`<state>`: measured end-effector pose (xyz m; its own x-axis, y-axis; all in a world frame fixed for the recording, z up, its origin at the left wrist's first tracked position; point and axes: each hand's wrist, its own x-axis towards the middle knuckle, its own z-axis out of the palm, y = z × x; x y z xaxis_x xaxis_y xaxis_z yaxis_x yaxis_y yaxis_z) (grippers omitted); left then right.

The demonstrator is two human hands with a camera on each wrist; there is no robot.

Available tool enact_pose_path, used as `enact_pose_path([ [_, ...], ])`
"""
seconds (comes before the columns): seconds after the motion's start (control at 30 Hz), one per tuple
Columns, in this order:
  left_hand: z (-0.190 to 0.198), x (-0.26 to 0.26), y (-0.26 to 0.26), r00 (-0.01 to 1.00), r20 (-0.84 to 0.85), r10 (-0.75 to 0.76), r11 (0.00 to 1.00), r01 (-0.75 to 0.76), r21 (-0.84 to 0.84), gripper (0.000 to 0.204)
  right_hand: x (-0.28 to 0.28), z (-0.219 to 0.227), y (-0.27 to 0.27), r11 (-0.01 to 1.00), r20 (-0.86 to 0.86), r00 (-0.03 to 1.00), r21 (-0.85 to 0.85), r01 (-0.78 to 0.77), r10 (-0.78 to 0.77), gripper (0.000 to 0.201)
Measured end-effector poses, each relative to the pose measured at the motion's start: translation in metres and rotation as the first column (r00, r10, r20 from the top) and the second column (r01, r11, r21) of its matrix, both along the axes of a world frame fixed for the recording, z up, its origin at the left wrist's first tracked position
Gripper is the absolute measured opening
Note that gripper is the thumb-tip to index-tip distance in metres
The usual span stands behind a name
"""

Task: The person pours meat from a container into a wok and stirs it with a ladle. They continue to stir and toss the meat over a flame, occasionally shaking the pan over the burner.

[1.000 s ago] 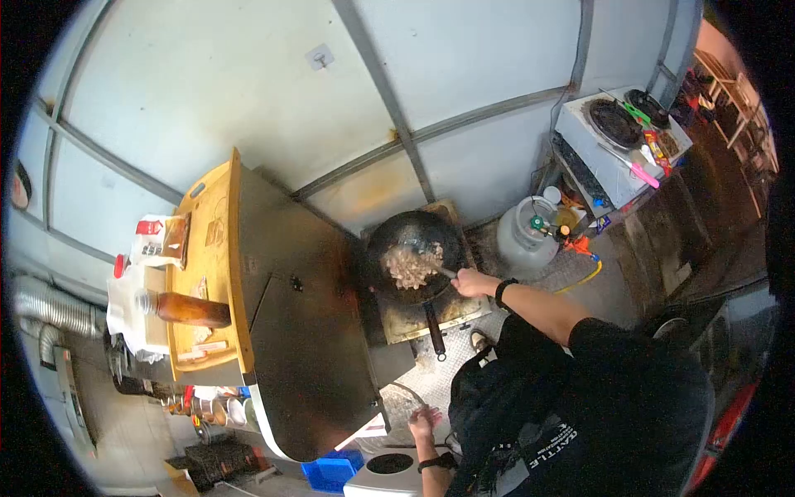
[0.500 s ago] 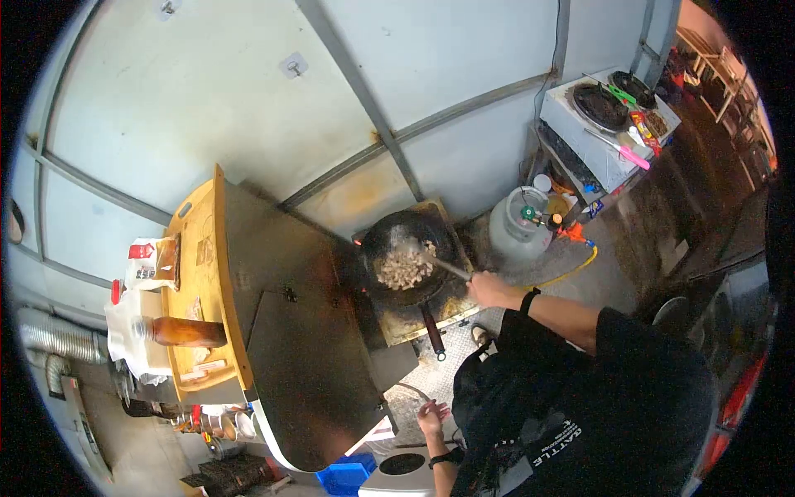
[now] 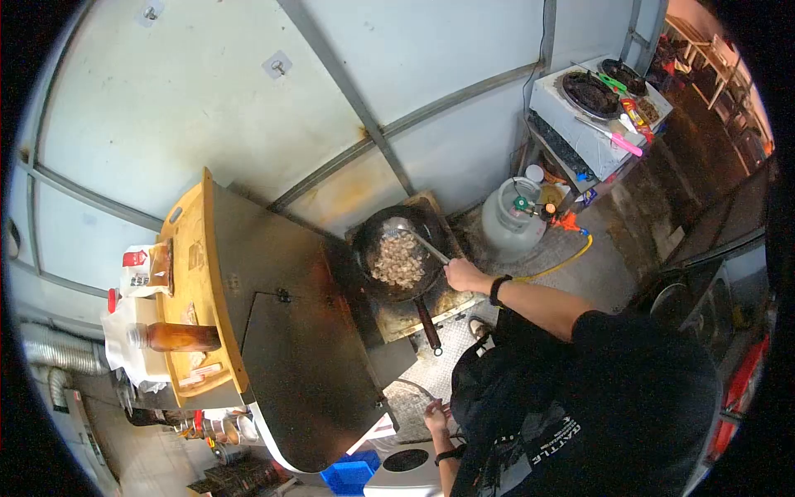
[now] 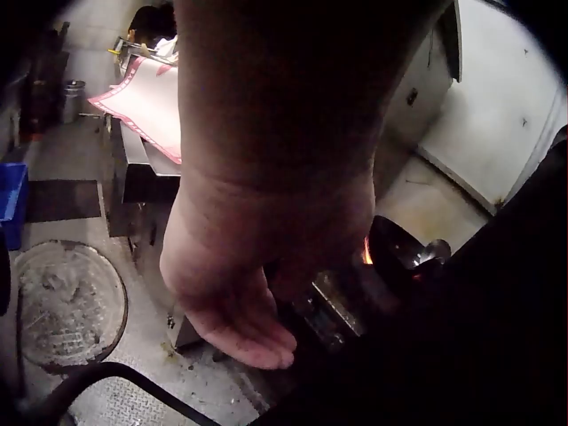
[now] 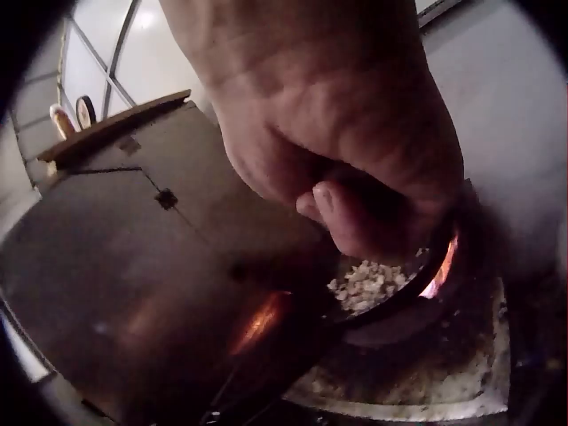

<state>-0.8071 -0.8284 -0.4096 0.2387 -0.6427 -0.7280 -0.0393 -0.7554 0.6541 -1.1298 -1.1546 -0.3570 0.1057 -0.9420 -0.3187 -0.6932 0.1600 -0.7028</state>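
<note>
Evidently, the right hand had its fingers clamped round the handle of the ladle at the wok's four o'clock. The wok sat on the stove, chopped food inside, ladle head toward twelve. Toward six, well apart, the left hand hung, fingers loosely bent, close together.

The round black wok is dark metal, stained and uneven in finish; its reddish-brown bar handle looks like smooth wood. The long-handled grey ladle is bare metal. The flat dark-grey cabinet panel is smooth, semi-gloss, and reflects 1 orange flame. The yellow-brown rectangular tray is wood. The open blue bin is plastic. The black short-sleeved shirt is matt cloth.
</note>
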Motion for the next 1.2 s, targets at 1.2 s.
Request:
enact_pose_path([
  [1.2, 0.060, -0.086, -0.254, 0.739, -0.664, 0.114, 0.967, 0.072, 0.246, 0.029, -0.059, 0.113, 0.044, 0.807, -0.462, 0.730, -0.049, -0.588, 0.504, 0.022],
])
